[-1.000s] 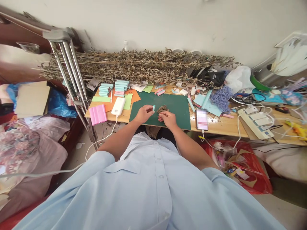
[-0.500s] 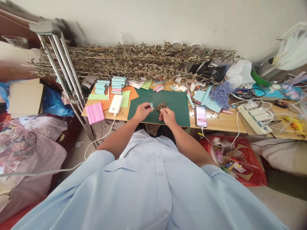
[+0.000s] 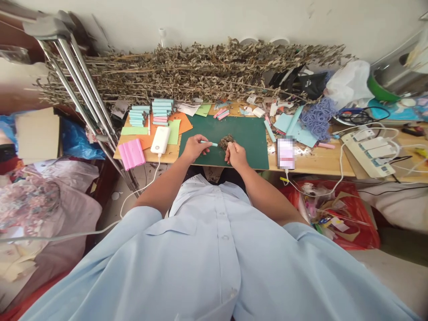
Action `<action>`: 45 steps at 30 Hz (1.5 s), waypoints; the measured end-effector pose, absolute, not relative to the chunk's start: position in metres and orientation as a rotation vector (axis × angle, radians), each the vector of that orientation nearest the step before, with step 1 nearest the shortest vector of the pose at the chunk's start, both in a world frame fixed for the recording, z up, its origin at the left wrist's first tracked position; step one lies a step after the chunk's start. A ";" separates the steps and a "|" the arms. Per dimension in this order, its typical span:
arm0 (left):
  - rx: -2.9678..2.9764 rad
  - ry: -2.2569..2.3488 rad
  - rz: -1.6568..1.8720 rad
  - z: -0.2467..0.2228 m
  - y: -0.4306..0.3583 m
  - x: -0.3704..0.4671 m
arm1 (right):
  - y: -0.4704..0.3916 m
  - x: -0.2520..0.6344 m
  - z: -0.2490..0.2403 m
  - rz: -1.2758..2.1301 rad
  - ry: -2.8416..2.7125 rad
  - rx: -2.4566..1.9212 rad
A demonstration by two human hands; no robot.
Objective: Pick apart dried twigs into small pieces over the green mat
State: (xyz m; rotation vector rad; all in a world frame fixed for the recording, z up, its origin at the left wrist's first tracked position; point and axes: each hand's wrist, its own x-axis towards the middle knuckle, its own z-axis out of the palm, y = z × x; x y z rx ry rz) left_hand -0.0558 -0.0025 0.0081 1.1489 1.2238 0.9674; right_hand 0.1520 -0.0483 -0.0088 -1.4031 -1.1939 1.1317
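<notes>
My left hand [image 3: 195, 148] is closed on a slim light-blue paper tube [image 3: 210, 143], held level with its free end pointing right. That end comes close to a clump of crumbled dried leaves [image 3: 227, 141] over the dark green cutting mat [image 3: 249, 138]. At the clump's right side, the closed fingers of my right hand [image 3: 236, 155] pinch some of the dried leaves; how much they hold is hidden. Light-blue and pink paper rolls [image 3: 162, 107] are stacked at the back left, and a few more pink and blue rolls [image 3: 221, 114] lie at the mat's back edge.
Bundled dried stalks [image 3: 187, 73] line the wall. On the left are a white power bank [image 3: 160, 139], pink paper [image 3: 132, 154] and metal crutches [image 3: 72, 67]. To the right lie a phone [image 3: 286, 153], purple yarn [image 3: 319, 119] and a power strip [image 3: 368, 154]. Cables hang off the front edge.
The tube in my left hand has turned from end-up to lying level, pointing at the leaves. My right hand stays by the clump. The whole view has shifted slightly.
</notes>
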 end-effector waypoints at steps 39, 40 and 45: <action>1.090 1.033 1.097 -0.004 -0.031 -0.038 | -0.038 0.154 -0.026 1.219 -0.932 -1.320; 1.130 1.025 1.092 -0.004 -0.034 -0.037 | -0.038 0.154 -0.026 1.228 -0.938 -1.321; 1.258 1.082 1.056 -0.006 -0.038 -0.034 | -0.041 0.154 -0.025 1.195 -0.968 -1.351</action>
